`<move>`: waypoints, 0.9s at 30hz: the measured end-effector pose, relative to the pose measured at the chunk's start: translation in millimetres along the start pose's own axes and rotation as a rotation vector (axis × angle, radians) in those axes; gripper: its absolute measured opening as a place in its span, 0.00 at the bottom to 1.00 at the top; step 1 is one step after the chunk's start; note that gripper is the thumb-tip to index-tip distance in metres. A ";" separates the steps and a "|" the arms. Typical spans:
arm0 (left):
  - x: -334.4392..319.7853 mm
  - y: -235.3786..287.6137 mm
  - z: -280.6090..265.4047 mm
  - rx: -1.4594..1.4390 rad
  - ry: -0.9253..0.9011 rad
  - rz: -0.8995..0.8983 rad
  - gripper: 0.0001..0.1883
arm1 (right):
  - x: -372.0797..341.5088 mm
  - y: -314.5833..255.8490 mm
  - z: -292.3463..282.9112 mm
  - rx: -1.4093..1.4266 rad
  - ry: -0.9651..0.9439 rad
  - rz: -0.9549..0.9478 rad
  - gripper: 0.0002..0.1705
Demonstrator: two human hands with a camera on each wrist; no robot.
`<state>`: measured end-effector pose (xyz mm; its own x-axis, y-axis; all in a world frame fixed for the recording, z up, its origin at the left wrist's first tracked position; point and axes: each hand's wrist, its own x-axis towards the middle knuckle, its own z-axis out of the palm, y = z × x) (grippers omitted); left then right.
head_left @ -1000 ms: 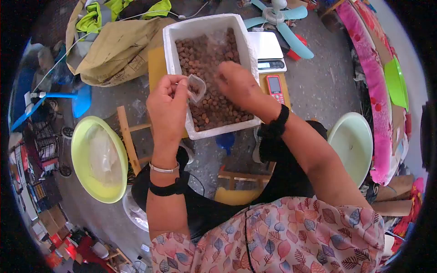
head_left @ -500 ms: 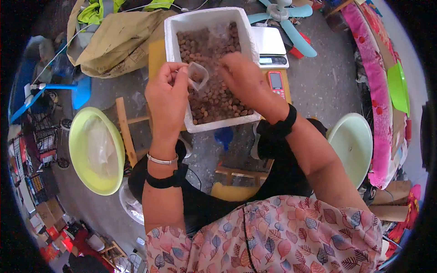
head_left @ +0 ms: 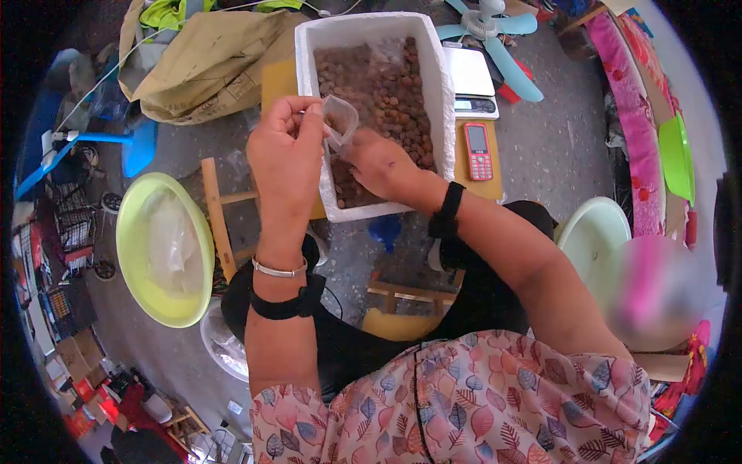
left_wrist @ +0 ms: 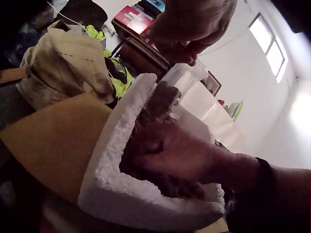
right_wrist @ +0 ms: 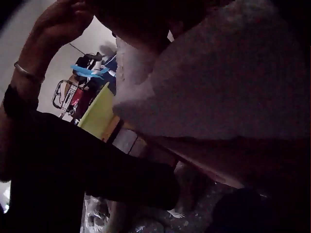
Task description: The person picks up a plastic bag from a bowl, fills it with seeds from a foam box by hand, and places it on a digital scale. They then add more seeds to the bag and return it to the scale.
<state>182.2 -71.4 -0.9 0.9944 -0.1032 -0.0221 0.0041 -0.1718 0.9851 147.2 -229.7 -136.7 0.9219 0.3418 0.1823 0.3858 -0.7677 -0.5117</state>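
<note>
A white foam box [head_left: 311, 73] holds many small brown nut-like pieces [head_left: 394, 100]. The left hand [head_left: 290, 155] pinches the rim of a small clear plastic bag [head_left: 340, 120] above the box's left side; some brown bits show inside the bag. Down in the box, just below and right of the bag, is the right hand [head_left: 384, 164], its fingertips hidden among the brown pieces. In the left wrist view the right hand [left_wrist: 170, 150] reaches inside the foam box [left_wrist: 114, 160] with fingers bent downward; whether it grips any pieces cannot be seen.
A white scale [head_left: 470, 77] and a red phone [head_left: 478, 151] lie right of the box on a yellowish board [head_left: 278, 83]. A blue-bladed fan [head_left: 506, 66] stands behind. Yellow-green basin [head_left: 131, 247] at left, pale basin [head_left: 591, 224] at right, and a brown sack [head_left: 209, 69] at back left.
The right hand has moved left and down into the brown pieces, close under the bag. The left hand still pinches the bag. A blurred round shape has appeared over the right basin.
</note>
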 end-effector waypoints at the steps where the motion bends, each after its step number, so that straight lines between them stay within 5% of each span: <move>1: -0.1 -0.9 -0.1 -0.008 -0.005 -0.010 0.07 | -2.1 1.9 -2.2 0.001 -0.011 -0.010 0.14; 7: 0.1 -4.1 1.8 0.044 -0.001 -0.003 0.07 | -5.3 3.6 -49.8 0.151 0.297 0.170 0.13; 11: -0.8 -10.7 4.4 0.103 -0.018 0.040 0.08 | 1.8 -35.7 -109.6 0.360 0.530 0.151 0.12; 12: -2.0 -8.2 5.5 0.101 -0.024 0.020 0.08 | 3.1 -36.9 -113.8 0.272 0.555 0.017 0.15; 16: -5.8 -5.7 11.5 0.138 -0.050 -0.005 0.07 | 7.7 -39.0 -109.0 0.047 0.448 -0.154 0.19; 22: -3.6 -2.9 11.2 0.125 -0.022 0.018 0.09 | 2.8 -2.9 -108.1 0.049 0.414 0.166 0.15; 27: 2.2 -0.8 4.7 0.005 0.012 0.027 0.09 | -6.6 20.0 -51.1 -0.021 0.121 -0.077 0.11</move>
<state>183.9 -76.1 -2.6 0.9953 -0.0961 0.0067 -0.0234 -0.1736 0.9845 150.5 -275.0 -105.2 0.8866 0.3330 0.3209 0.4549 -0.7532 -0.4752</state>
